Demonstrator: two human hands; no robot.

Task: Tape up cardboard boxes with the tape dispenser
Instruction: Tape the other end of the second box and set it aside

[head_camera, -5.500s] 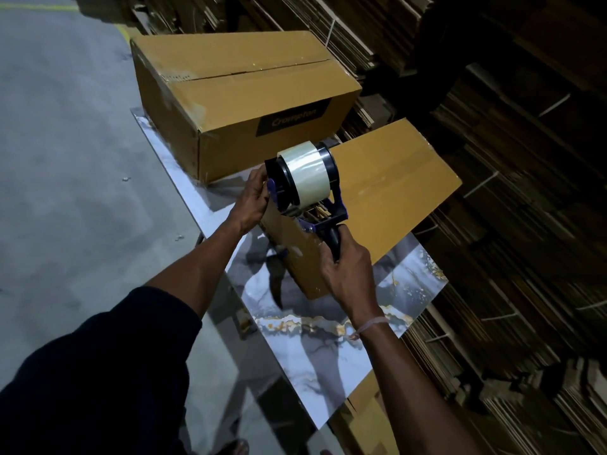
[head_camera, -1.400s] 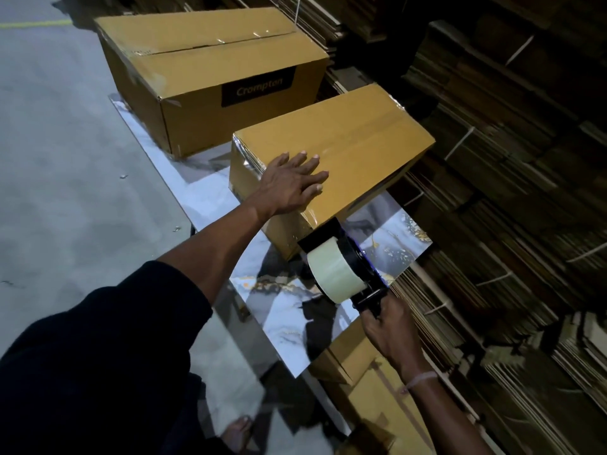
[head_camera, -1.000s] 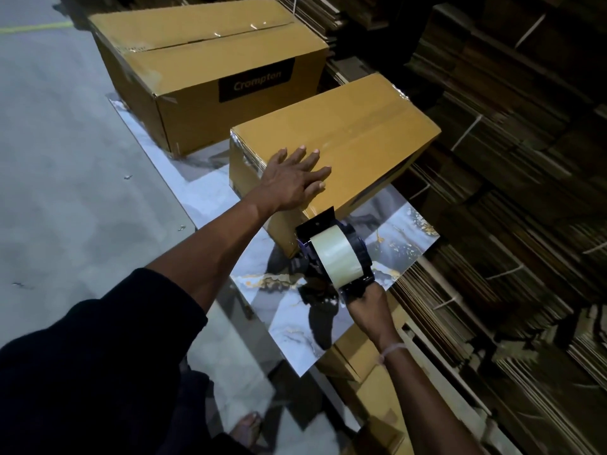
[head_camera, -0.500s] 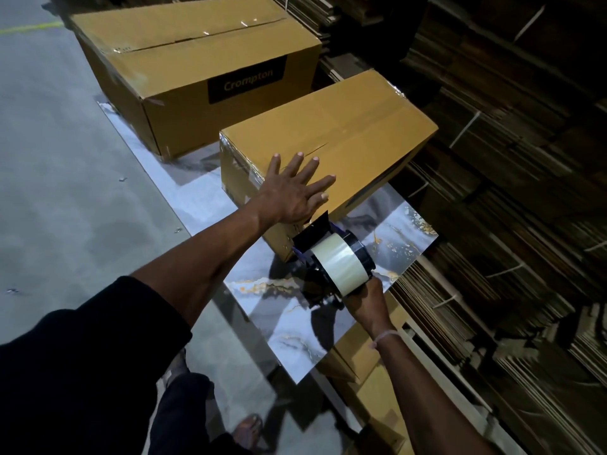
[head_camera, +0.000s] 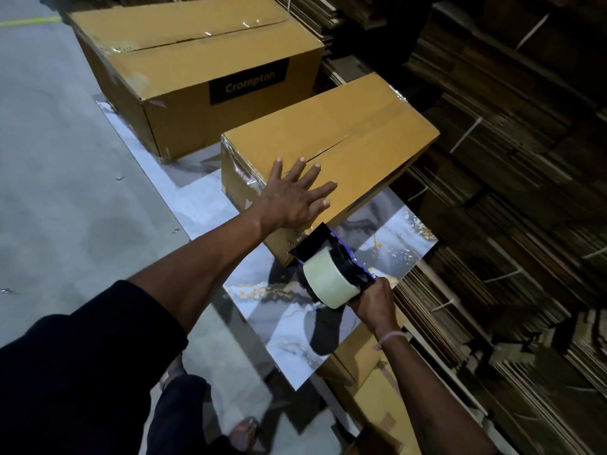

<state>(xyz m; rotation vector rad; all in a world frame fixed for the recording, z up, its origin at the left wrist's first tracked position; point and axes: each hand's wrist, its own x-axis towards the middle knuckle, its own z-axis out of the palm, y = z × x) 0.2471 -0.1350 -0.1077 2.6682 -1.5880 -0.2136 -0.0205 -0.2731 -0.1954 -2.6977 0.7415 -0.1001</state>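
A small brown cardboard box (head_camera: 358, 126) lies on a marble-patterned tabletop (head_camera: 289, 320), its top seam partly open near my fingers. My left hand (head_camera: 295, 197) presses flat on the box's near end, fingers spread. My right hand (head_camera: 374, 300) grips the handle of a black tape dispenser (head_camera: 331, 270) carrying a pale tape roll. The dispenser's front touches the box's near lower corner. A larger box (head_camera: 184, 60) marked "Crompton" stands behind, with clear tape along its top seam.
Stacks of flattened cardboard (head_camera: 512, 178) fill the right side. Grey concrete floor (head_camera: 59, 165) spreads on the left. More brown boxes (head_camera: 364, 372) sit under the table's near end. My foot (head_camera: 244, 428) shows at the bottom.
The small box was laid flat and my left hand moved onto its top. My right hand brought the dispenser down and up against the box's near lower corner.
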